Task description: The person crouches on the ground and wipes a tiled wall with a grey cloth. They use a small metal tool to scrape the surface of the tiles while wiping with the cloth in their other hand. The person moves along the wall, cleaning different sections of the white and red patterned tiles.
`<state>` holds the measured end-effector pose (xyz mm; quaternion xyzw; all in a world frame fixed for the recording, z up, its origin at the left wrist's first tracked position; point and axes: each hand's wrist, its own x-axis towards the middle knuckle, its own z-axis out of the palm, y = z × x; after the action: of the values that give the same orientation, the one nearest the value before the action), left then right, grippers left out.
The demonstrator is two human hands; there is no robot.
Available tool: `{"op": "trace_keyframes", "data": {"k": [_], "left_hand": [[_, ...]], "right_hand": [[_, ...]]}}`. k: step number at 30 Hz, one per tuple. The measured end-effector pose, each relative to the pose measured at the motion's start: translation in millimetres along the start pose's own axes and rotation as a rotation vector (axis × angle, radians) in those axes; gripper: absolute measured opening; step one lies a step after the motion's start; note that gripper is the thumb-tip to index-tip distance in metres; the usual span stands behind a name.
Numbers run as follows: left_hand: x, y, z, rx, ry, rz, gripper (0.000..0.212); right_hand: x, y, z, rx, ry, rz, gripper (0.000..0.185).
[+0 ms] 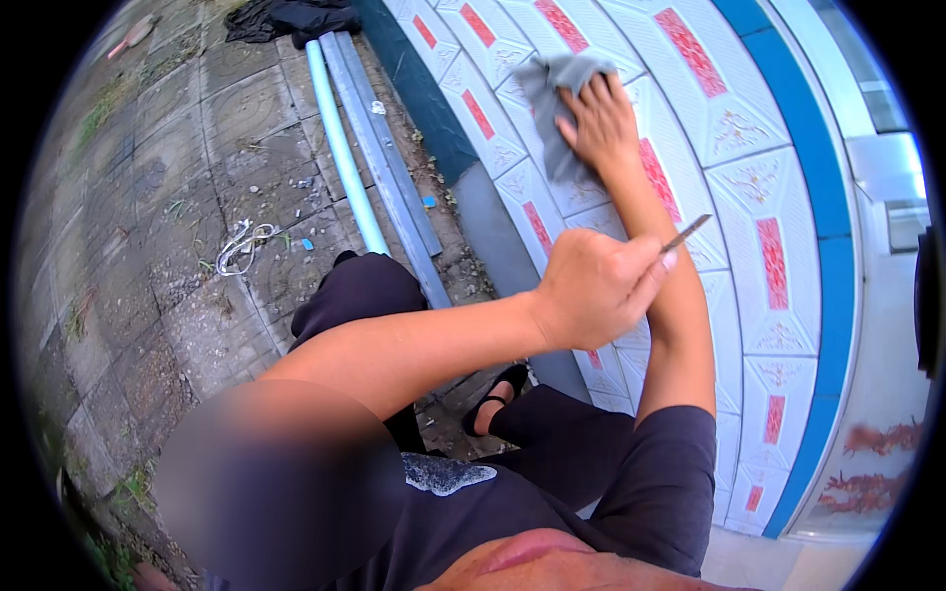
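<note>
My right hand [602, 122] presses a grey cloth [558, 96] flat against a wall of white embossed tiles [754, 185] with red panels, its fingers spread over the cloth's right part. My left hand [610, 284] is closed around a thin, narrow metal strip or blade [687, 230], pinched between thumb and fingers, with its pointed end sticking out to the upper right. In the picture, this hand and the strip overlap my right forearm. Whether the strip touches anything is unclear.
Along the wall's base lie grey metal rails [384, 162] and a pale turquoise tube [344, 148]. A black plastic bag [295, 18] is at their far end. White cord [244, 247] lies on the paving [247, 111]. Blue tile trim [835, 295] borders the wall at right.
</note>
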<state>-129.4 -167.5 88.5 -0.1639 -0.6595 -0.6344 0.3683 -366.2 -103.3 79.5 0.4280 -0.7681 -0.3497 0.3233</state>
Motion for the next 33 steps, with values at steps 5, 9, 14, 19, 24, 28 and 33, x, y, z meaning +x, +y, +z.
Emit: {"op": "trace_keyframes", "data": {"k": [5,9,14,19,24,28,33], "left_hand": [[14.5,-5.9,3.0,0.041,0.079,-0.054,0.034],[24.5,-11.9,11.0,-0.04,0.141,-0.203,0.035],[16.3,-8.3,16.8,-0.046,0.159,-0.13,0.036],[2.5,-6.8,11.6,0.049,0.098,-0.035,0.035],[-12.9,-2.2,0.1,0.076,-0.005,0.002,0.032],[-8.6,2.6,-19.9,0.047,-0.028,0.073,0.029],[1.7,2.4,-16.4,-0.017,0.076,-0.082,0.031]], "right_hand": [[103.5,-29.2,15.8,-0.2,0.043,0.087,0.059],[77.9,-62.8,62.4,-0.228,-0.073,-0.108,0.066],[-41.7,-92.3,73.8,-0.108,-0.25,-0.271,0.065],[-177.8,-101.6,79.8,-0.115,-0.407,-0.394,0.062],[-294.5,-103.1,55.3,0.07,-0.585,-0.411,0.061],[-297.1,-117.3,60.4,0.169,-0.559,-0.41,0.06],[-189.9,-146.3,115.9,0.299,-0.309,-0.306,0.059]]}}
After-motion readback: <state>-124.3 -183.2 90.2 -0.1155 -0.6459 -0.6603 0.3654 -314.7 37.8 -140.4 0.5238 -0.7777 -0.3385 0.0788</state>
